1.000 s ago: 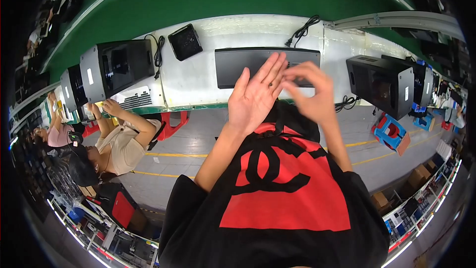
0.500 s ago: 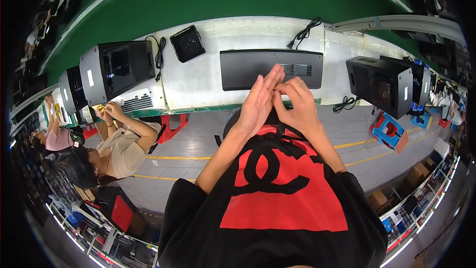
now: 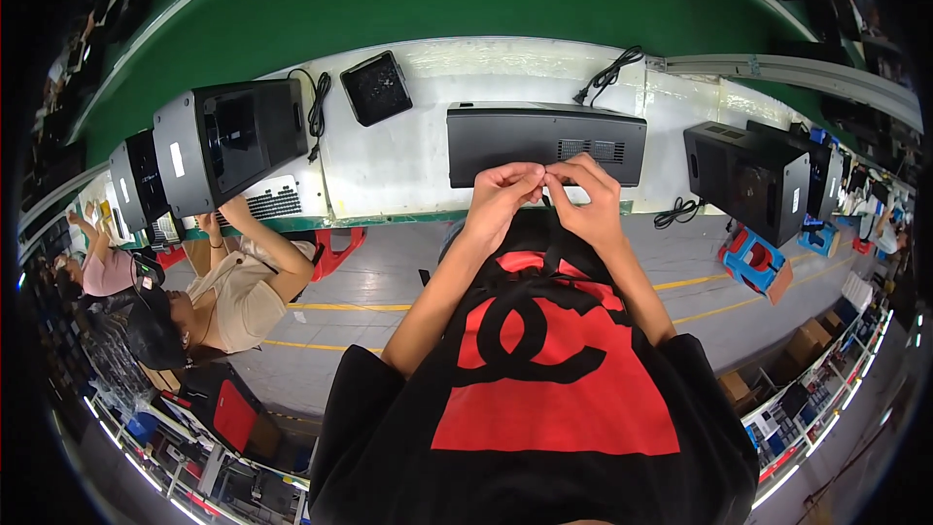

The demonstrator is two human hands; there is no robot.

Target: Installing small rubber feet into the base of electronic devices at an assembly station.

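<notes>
On the left, a second dark computer case (image 3: 138, 180) stands beside a larger computer case with a dark side panel (image 3: 238, 141), both toward the left end of the white bench (image 3: 384, 170). A keyboard (image 3: 277, 199) lies at the near edge beside the larger one, and a co-worker in a beige top (image 3: 238, 306) sits below it with an arm raised to that edge. Right of the larger case, a black cable (image 3: 317, 117) runs from close to the far edge toward the middle of the bench. Next comes a square black tray (image 3: 377, 92) with small dark bits in it, set askew nearer the far edge. The long black case (image 3: 505, 141) lies with its long sides along the bench, close to the near edge, a vent grille (image 3: 593, 150) toward its right end. At its near side are the person's hands: the left hand (image 3: 501, 199) has its fingers curled and its thumb against the forefinger, and the right hand (image 3: 591, 206) pinches likewise, the fingertips of both meeting; whether anything small is gripped between them cannot be told. Beyond, a bundled black cord (image 3: 612, 73) lies by the far edge. Farther right, a coiled cable (image 3: 675, 214) shows by the near edge, next to an upright black case (image 3: 748, 175); a blue stool (image 3: 753, 258) stands on the floor below.
</notes>
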